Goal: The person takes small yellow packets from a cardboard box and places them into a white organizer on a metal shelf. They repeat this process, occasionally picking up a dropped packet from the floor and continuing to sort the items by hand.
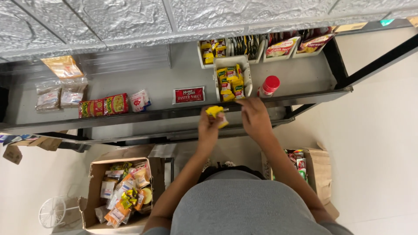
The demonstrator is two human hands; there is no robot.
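A grey shelf (143, 82) is carrying sachets in rows, and a white bin (248, 74) is keeping yellow packets together. The left hand (209, 128) is pinching a yellow packet (216, 112) at the shelf's edge; the right hand (254, 117), fingers spread, is reaching toward the bin.

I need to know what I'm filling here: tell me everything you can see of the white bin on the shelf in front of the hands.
The white bin is a narrow, open-topped tray, plastic by the look, with thin walls. It stands flat on the grey shelf, running front to back, about half full of small yellow packets toward its near end. A red-capped bottle lies just to its right, apart from it. The right hand reaches its near edge; the left hand holds another yellow packet.
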